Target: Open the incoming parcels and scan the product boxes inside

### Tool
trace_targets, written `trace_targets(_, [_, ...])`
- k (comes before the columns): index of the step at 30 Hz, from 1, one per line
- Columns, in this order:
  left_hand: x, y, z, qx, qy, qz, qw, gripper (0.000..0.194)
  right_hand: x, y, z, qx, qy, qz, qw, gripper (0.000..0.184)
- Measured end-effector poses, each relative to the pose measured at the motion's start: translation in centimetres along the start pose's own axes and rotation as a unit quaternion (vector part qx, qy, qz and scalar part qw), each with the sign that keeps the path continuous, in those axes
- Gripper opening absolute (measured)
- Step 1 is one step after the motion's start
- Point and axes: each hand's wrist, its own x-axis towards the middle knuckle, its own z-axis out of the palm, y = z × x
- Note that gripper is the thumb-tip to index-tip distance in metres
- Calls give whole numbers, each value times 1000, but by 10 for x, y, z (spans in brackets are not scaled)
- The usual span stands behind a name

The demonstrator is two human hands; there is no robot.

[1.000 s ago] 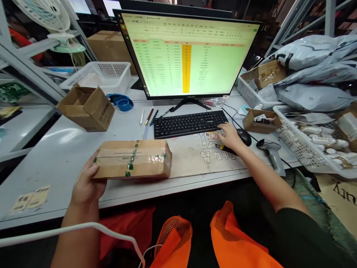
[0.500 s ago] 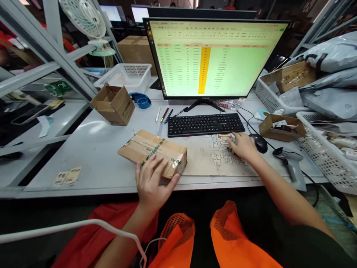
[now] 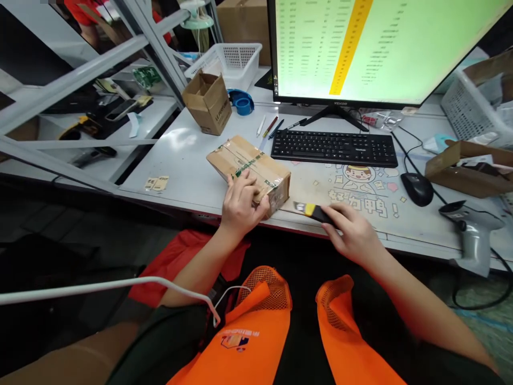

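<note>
A flat cardboard parcel [image 3: 244, 160], sealed with clear and green-printed tape, lies at an angle near the front edge of the grey desk [image 3: 188, 171]. My left hand [image 3: 241, 203] rests on its near end, fingers curled over the top and holding it down. My right hand [image 3: 352, 231] is closed around a black and yellow utility knife [image 3: 310, 210], whose blade end points left toward the parcel's right corner, a short gap away. A printed cardboard mat [image 3: 360, 198] lies under the knife.
Behind are a black keyboard [image 3: 334, 148], a monitor [image 3: 377, 48] with a green spreadsheet, a mouse [image 3: 417, 188] and a barcode scanner [image 3: 473, 230]. An open small box [image 3: 208, 101], blue tape roll [image 3: 242, 102], pens [image 3: 269, 127] and white basket [image 3: 232, 61] stand at the back left.
My right hand left the mouse area, picked up the utility knife and brought it left toward the parcel. My left hand shifted along the parcel to its near end. The camera view dropped and moved closer.
</note>
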Motion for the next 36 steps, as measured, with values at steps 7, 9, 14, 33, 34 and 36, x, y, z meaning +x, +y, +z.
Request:
trace_targets(7, [1,-10,-7,3,16,119,993,3,49,-26,18,2,11,-76,997,34])
trace_targets(9, [1,-10,-8,0,26,135,991,4,53,-26,19,-1,13,-81,997,33])
trace_targets(14, [-1,-7,-7,-20,52,165,985,10,59,-33,23,-6,25,-82,996,35])
trace_targets(33, [-43,-106,-42,-119,205,-124,964,56,-55,49,-11,-100,168,196,961,38])
trace_targets(34, [-40,-104,-38,-109,204,-132,964,57,-51,42,-6,-82,157,179,968,37])
trace_targets(36, [-24,-109,-27,-127,231,-132,956,51,-35,27,0,-36,131,135,981,35])
